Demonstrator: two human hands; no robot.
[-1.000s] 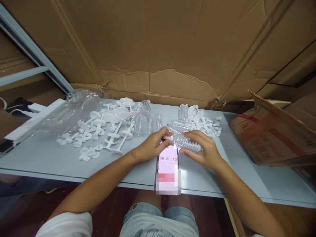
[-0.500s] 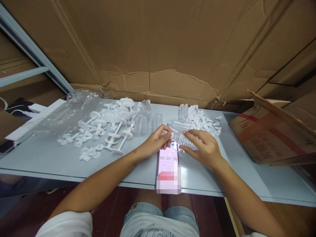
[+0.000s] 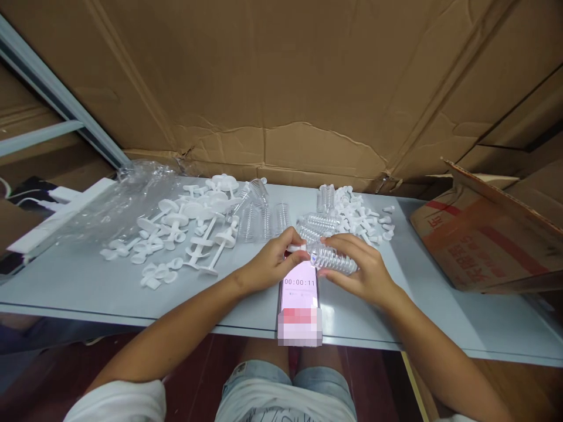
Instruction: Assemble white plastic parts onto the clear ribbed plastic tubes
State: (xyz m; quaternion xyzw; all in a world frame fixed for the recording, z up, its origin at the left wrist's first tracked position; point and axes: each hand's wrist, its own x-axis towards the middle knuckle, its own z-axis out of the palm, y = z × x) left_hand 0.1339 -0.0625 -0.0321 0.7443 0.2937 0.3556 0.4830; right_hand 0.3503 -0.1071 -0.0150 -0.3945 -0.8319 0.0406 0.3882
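My right hand (image 3: pixel 358 264) is closed round a clear ribbed plastic tube (image 3: pixel 335 258) that lies sideways above the phone. At the tube's left end, my left hand (image 3: pixel 281 259) pinches a small white plastic piece (image 3: pixel 297 249), partly hidden by the fingers. The piece is at the tube's end; I cannot tell whether it sits inside. Just behind my hands lie more clear ribbed tubes (image 3: pixel 323 221). Below them a phone (image 3: pixel 300 293) with a running timer rests on the table.
White plungers with discs (image 3: pixel 226 237) lie heaped at left, beside several upright clear tubes (image 3: pixel 266 221). Small white parts (image 3: pixel 358 211) are piled at right rear. A cardboard box (image 3: pixel 484 240) stands right; a plastic bag (image 3: pixel 132 199) and white power strip (image 3: pixel 61 214) lie left.
My left fingers have shifted slightly and the white piece shows more plainly between them. The ribbed tube has moved a little right and down with my right hand, whose grip has closed more.
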